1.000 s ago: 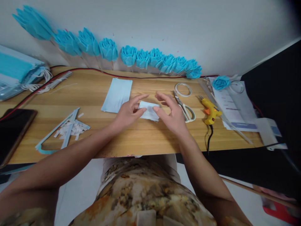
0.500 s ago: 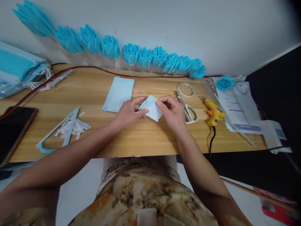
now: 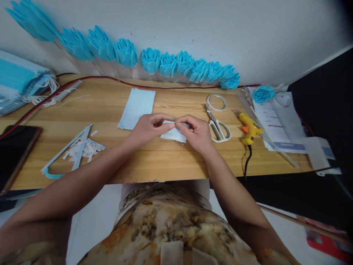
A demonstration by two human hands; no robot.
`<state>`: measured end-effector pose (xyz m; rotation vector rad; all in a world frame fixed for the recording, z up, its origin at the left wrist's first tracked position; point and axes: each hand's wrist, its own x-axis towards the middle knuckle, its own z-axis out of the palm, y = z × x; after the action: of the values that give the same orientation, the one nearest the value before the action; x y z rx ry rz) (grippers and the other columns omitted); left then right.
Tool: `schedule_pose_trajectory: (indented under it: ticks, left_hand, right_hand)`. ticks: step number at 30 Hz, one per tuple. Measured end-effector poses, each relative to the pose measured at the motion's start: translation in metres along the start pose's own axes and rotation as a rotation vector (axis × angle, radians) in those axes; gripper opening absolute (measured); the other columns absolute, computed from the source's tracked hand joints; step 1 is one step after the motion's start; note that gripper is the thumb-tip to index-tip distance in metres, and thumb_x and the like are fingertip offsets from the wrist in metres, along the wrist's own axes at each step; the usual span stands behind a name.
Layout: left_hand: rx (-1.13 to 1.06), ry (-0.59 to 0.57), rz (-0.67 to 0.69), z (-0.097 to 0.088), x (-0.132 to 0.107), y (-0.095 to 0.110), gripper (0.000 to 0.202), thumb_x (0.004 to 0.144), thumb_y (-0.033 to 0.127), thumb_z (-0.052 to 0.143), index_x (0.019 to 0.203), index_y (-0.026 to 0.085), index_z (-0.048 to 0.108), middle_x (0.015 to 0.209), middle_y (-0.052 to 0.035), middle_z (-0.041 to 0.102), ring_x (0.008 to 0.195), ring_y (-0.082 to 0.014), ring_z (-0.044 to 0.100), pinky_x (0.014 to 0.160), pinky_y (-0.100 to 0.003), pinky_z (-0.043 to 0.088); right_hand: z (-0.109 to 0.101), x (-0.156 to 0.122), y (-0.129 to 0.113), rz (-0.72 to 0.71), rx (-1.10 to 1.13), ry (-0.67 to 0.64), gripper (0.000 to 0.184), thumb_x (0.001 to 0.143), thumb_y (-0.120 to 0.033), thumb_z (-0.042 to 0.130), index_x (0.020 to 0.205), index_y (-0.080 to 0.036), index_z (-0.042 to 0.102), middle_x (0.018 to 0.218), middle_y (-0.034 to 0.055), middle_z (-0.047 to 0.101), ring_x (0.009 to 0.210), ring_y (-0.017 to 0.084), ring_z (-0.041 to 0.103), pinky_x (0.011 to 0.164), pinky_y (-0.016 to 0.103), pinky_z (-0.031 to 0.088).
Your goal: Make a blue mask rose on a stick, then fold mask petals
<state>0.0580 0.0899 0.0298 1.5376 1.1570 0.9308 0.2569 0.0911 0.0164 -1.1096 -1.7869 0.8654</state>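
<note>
Between my two hands is a small pale blue piece of face-mask fabric (image 3: 173, 135). My left hand (image 3: 151, 129) pinches its upper edge with thumb and fingertips. Right beside it, my right hand (image 3: 195, 131) pinches the same edge, the thumbs almost meeting. The fabric hangs below the fingertips, its top partly hidden by them. Behind my left hand a flat pale blue rectangle of mask fabric (image 3: 138, 106) lies on the wooden table (image 3: 154, 165). Scissors (image 3: 219, 127) with white handles lie just right of my right hand, beside a roll of tape (image 3: 217, 102).
A yellow glue gun (image 3: 249, 129) lies at right, near papers (image 3: 278, 125) with a blue fabric flower (image 3: 263, 94). Several blue flowers (image 3: 150, 60) lean along the wall. Scraps (image 3: 84, 149), a phone (image 3: 18, 154) and a mask pack (image 3: 20, 82) are at left.
My hands have come closer together, both now pinching the fabric's upper edge. The fabric, which showed as a diamond shape, now hangs lower and flatter beneath the fingers.
</note>
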Motion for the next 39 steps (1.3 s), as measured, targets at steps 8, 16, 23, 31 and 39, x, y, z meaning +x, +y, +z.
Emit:
schedule_pose_trajectory:
  ticks: [8,16,23,31,39]
  left_hand:
    - [-0.087,0.102,0.018,0.008,-0.001,-0.002,0.024,0.078,0.04,0.07,0.072,0.017,0.067,0.06,0.0026,0.055,0.057,-0.0101,0.044,0.053,-0.024,0.032]
    - [-0.323,0.226,-0.051,0.005,0.004,-0.014,0.029,0.078,0.044,0.073,0.078,0.017,0.065,0.069,0.0005,0.063,0.062,-0.0117,0.052,0.059,-0.025,0.041]
    - [-0.328,0.234,-0.049,0.005,0.005,-0.014,0.029,0.08,0.046,0.07,0.082,0.018,0.063,0.07,0.0006,0.063,0.064,-0.0131,0.053,0.061,-0.026,0.043]
    - [-0.221,0.184,-0.002,0.006,0.002,-0.011,0.029,0.082,0.045,0.07,0.079,0.016,0.064,0.069,0.0005,0.063,0.062,-0.0116,0.053,0.058,-0.024,0.04]
    - [-0.171,-0.016,-0.038,0.01,0.0,-0.011,0.031,0.076,0.042,0.077,0.089,0.016,0.066,0.071,-0.0001,0.069,0.061,-0.0132,0.062,0.057,-0.024,0.049]
  right_hand:
    - [0.004,0.0,0.002,0.103,0.133,-0.057,0.036,0.08,-0.039,0.075,0.112,-0.024,0.069,0.097,0.0012,0.073,0.076,0.015,0.063,0.066,0.028,0.051]
    - [0.01,0.003,0.014,0.155,0.263,-0.084,0.038,0.076,-0.033,0.076,0.111,-0.022,0.066,0.097,0.002,0.073,0.086,0.018,0.067,0.082,0.035,0.056]
    - [0.011,0.003,0.017,0.164,0.254,-0.125,0.035,0.077,-0.033,0.077,0.109,-0.022,0.068,0.095,0.0018,0.073,0.083,0.018,0.067,0.081,0.035,0.056]
    - [-0.003,0.006,0.011,0.151,0.28,-0.113,0.052,0.081,-0.066,0.071,0.112,-0.024,0.071,0.102,0.0047,0.073,0.094,0.02,0.067,0.08,0.033,0.056]
    - [0.004,0.003,0.004,0.208,0.248,0.007,0.036,0.078,-0.055,0.076,0.074,-0.021,0.066,0.063,-0.0035,0.057,0.057,0.011,0.048,0.051,0.023,0.039]
